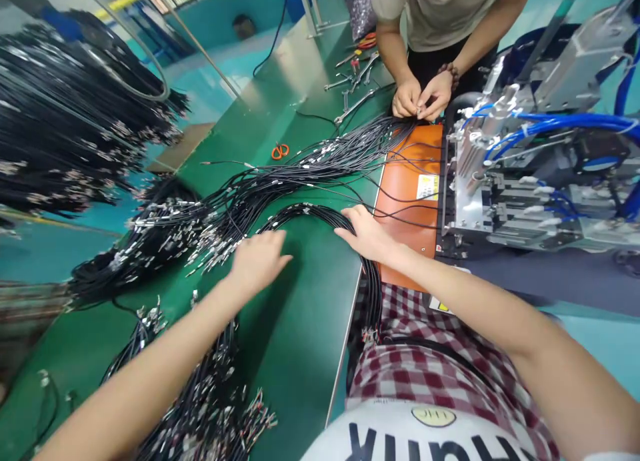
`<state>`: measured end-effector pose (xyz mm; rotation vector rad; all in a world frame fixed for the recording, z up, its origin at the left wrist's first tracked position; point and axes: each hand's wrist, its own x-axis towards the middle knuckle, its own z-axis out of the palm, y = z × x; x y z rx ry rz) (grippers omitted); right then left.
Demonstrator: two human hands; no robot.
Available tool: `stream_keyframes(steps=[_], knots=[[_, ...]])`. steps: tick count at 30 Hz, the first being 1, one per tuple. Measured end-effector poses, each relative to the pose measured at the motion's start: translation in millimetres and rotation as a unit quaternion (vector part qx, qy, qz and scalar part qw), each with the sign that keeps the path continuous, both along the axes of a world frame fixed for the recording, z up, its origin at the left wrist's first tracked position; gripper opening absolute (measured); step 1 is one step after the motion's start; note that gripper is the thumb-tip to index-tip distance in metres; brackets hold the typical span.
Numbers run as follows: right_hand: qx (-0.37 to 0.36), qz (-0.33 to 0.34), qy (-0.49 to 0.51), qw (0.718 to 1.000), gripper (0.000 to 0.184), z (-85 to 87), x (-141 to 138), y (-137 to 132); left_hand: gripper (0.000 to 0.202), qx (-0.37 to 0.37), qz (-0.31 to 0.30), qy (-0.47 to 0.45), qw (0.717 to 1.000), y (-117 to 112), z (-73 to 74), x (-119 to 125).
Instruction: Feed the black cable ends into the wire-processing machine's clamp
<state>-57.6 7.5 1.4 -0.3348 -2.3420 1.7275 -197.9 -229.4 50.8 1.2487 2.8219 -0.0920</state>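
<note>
My left hand (257, 259) lies over the green bench top (295, 341) with its fingers stretched toward an arched bundle of black wires (313, 212). The fingers look flat and hold nothing. My right hand (367, 234) rests on the right side of the same bundle, where the wires bend down over the bench edge, fingers extended along them. Loose black wires with metal terminals (200, 234) spread out to the left of my left hand.
A co-worker's two hands (420, 97) pinch wire ends at the far end of the bench. An orange plate (407, 187) and a machine with blue hoses (540, 147) stand to the right. Orange-handled scissors (280, 150) and hand tools (355, 74) lie farther back. More wires hang at left (65, 114).
</note>
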Motion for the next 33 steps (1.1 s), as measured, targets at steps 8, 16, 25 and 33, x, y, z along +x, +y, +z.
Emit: stream_keyframes(steps=[8,16,25,33], knots=[[0.070,0.023,-0.169,0.983,0.031,-6.4,159,-18,0.048,0.048,-0.443,0.027,0.895,88,-61.8,96],[-0.264,0.083,-0.210,0.938,0.044,-43.7,160,-91,0.033,0.074,-0.409,0.081,0.906,66,-17.3,112],[-0.362,0.072,-0.200,0.908,0.036,-34.8,137,-80,0.011,-0.025,-0.473,-0.178,0.863,-91,-52.6,233],[-0.294,0.105,-0.240,0.919,0.048,-58.2,135,-87,0.029,-0.174,-0.322,-0.063,0.929,-47,-81.0,286]])
